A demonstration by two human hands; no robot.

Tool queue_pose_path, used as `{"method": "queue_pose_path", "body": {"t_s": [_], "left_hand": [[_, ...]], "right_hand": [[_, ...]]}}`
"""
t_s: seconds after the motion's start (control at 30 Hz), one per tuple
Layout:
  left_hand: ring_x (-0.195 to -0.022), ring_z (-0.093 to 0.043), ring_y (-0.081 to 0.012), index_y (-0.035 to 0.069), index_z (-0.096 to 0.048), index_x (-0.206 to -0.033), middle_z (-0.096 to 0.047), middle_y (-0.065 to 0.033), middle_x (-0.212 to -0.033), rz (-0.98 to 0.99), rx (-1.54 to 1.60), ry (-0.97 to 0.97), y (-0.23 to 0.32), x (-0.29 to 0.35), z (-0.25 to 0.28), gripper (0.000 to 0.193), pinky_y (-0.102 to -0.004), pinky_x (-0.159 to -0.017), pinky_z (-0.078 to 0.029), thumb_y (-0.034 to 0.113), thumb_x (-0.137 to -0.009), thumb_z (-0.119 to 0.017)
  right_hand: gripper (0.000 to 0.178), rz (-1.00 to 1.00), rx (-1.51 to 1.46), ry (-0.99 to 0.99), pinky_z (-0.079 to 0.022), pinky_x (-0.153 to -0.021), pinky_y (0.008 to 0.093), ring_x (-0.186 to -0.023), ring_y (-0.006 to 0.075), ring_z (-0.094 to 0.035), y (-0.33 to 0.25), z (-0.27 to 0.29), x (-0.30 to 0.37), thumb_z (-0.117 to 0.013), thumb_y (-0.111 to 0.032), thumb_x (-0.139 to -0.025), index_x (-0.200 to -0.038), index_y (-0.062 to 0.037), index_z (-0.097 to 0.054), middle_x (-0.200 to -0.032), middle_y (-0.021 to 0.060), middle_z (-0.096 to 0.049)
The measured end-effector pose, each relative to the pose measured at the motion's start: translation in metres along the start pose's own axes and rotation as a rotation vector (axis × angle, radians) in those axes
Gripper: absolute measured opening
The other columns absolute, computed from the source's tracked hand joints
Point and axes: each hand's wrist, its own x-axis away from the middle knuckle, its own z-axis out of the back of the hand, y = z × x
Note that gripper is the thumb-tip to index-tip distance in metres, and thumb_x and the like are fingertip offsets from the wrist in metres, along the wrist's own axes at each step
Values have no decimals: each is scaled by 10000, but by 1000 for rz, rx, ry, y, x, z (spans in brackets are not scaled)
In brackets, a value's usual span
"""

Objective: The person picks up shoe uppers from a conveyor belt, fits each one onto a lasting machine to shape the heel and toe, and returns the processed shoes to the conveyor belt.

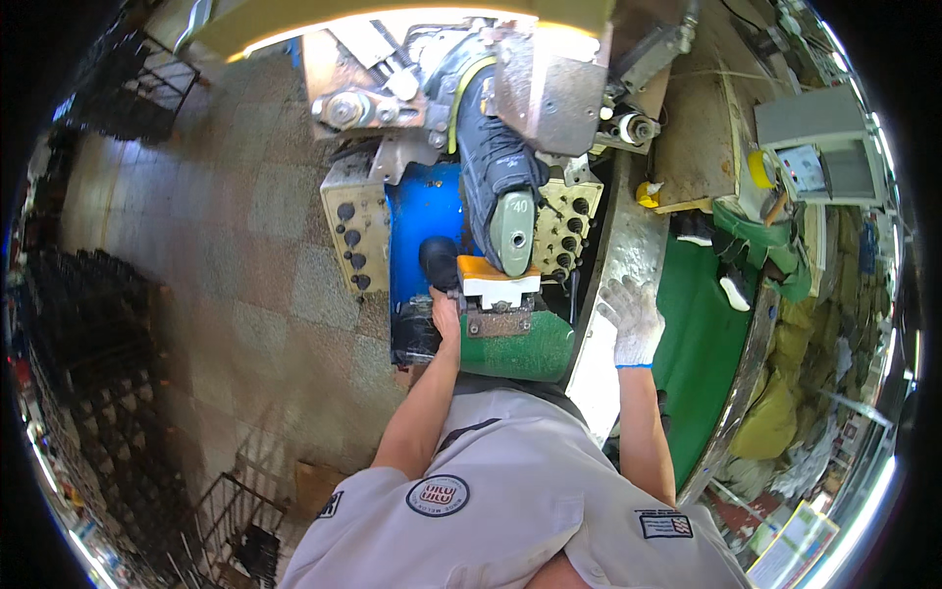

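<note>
A dark shoe upper (488,162) is stretched over a grey-green shoe last (513,231) and sits in the middle of a machine. Its toe end goes up under the metal head (551,88). The last's near end rests against an orange and white support pad (498,280). Bare, my left hand (444,314) is at the machine's front, just below a black rounded knob (438,257); its fingers are mostly hidden. My right hand (634,322), in a white knit glove, lies open on the metal ledge (593,383) at the right, fingers stretched out and holding nothing.
Panels with black knobs flank the machine, a left panel (355,236) and a right panel (567,231). A green conveyor belt (692,339) runs along the right, carrying dark shoes with a white sole (734,293). Dark racks (98,363) stand across the tiled floor at left.
</note>
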Motion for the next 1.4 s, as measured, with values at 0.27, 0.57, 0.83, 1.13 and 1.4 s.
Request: {"method": "queue_pose_path", "body": {"t_s": [0.27, 0.57, 0.83, 1.13, 1.4], "left_hand": [[-975, -716, -316, -43, -613, -1243, -721, -228, -1087, -189, 173, -339, 134, 42, 135, 681, -394, -872, -552, 173, -651, -871], [-905, -702, -193, -98, -663, -1149, -729, -132, -1059, -232, 536, -770, 310, 108, 332, 621, -310, -872, -548, 102, -574, -791], [-685, -666, -135, -2, -713, -933, -685, -20, -784, -227, 297, -656, 373, 176, 180, 341, -275, -672, -540, 339, -935, -697], [-902, -624, -145, -50, -701, -1108, -695, -73, -1051, -52, 556, -885, 410, 279, -40, 393, -290, -853, -475, 294, -917, -690], [-1003, -684, -188, -93, -644, -1215, -709, -153, -1120, -243, -215, -1409, 357, 358, -140, 506, -299, -891, -514, 355, -980, -649]], "right_hand": [[482, 26, -41, -65, -561, -858, 492, -1069, 414, -660, -8, 20, 4, -538, -313, -1017, -1351, 30, -481, -1297, 280, -592], [795, 180, -55, -527, -594, -875, 426, -1080, 362, -680, -32, -56, 56, -442, -550, -1019, -1417, 136, -391, -1260, 303, -612], [601, -213, -844, -608, -470, -1062, 363, -1173, 239, -620, -57, -67, 44, -599, -443, -980, -1414, -36, -518, -1331, 131, -625], [553, 326, -340, -122, -504, -886, 287, -970, 143, -624, -76, 129, 67, -684, -332, -888, -1280, 43, -577, -1121, 99, -668], [548, 203, -80, 354, -539, -763, 309, -820, 169, -660, -18, 338, 105, -702, -392, -834, -1159, 47, -653, -956, 118, -706]]}}
